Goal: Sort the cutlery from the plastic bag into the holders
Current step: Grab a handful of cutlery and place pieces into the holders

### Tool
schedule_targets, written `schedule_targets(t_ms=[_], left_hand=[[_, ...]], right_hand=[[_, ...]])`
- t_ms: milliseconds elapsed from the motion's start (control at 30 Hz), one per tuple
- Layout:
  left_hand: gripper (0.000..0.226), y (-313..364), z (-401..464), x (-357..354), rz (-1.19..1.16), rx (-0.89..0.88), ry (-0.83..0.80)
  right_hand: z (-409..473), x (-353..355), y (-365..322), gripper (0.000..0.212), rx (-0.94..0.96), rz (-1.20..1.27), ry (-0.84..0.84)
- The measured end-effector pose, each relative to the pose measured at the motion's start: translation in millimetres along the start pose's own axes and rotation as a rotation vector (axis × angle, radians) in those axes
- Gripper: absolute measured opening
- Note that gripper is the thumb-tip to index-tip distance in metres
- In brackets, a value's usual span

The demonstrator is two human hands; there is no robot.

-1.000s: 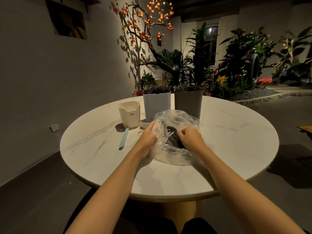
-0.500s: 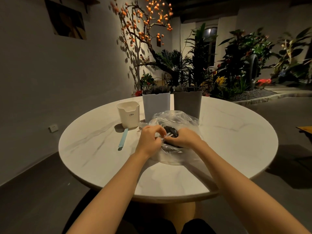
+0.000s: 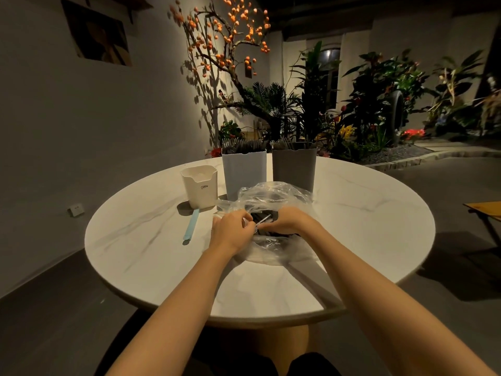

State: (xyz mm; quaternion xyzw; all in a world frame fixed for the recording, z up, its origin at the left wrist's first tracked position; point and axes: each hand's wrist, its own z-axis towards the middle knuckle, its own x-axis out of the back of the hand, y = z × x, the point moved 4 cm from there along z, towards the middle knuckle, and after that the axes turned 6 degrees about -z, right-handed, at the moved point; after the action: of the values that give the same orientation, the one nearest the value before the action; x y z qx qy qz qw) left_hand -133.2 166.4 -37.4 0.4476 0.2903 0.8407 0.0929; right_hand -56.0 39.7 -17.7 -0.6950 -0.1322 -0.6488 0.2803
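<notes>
Cutlery (image 3: 267,231), dark pcs, lies in a clear plastic bag (image 3: 273,192) at the centre of the round white marble-look table (image 3: 366,213), just in front of the holders. We see our both hands at the bag's mouth, very close to each other, w/ the bag crumpled around and under them.

Left hand (image 3: 231,231): fingers curled, thumb and fingertips pinching near one thin shiny pc (image 3: 262,220) that sticks up slanted btw. the two hands. If we pinch the pc itself or only the bag film, we cannot tell. Right hand (image 3: 288,222): fingers curled down into the bag opening, over the dark pcs; the fingertips are hidden, so what exactly it grips we cannot tell, but it looks closed on the cutlery.

Behind the bag stand 2 tall holders side by side: a light blue-grey holder (image 3: 244,172) on the left and a dark grey holder (image 3: 294,169) on the right, both w/ dark handles showing above the rim. Left of them stands a short cream holder (image 3: 200,187) w/ small lettering on the front. A light blue utensil (image 3: 191,226) lies flat on the table in front of the cream one, apart from the bag.

Behind the table: a wall, a tree w/ orange fruits (image 3: 230,31) and green plants (image 3: 379,99).
</notes>
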Motion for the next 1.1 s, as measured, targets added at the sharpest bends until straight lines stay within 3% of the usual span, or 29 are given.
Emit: schedule_targets(t_ms=[200, 300, 433, 567, 733, 933, 1100], left_hand=[[0.021, 6, -3, 1, -0.207, -0.074, -0.028], [0.018, 10, -4, -1, -0.239, -0.117, -0.067], [0.022, 11, -5, -5, -0.144, -0.155, -0.087], [0.023, 14, -5, 0, -0.02, -0.216, -0.026], [0.034, 21, -10, 4, -0.143, -0.28, -0.022], [0.021, 22, -11, -2, 0.002, -0.326, -0.113], [0.023, 20, -11, -4, 0.06, -0.291, -0.115]], right_hand=[[6, -4, -4, 0.031, -0.053, -0.074, -0.002], [3, 0, -5, 0.029, -0.051, -0.095, -0.007], [1, 6, 1, 0.024, -0.058, -0.068, -0.068], [-5, 12, 5, 0.01, -0.083, 0.113, -0.1], [-6, 8, 13, 0.007, -0.183, 0.437, -0.185], [-8, 15, 18, 0.009, -0.193, 0.462, -0.203], [-8, 11, 23, 0.02, -0.221, 0.519, -0.207]])
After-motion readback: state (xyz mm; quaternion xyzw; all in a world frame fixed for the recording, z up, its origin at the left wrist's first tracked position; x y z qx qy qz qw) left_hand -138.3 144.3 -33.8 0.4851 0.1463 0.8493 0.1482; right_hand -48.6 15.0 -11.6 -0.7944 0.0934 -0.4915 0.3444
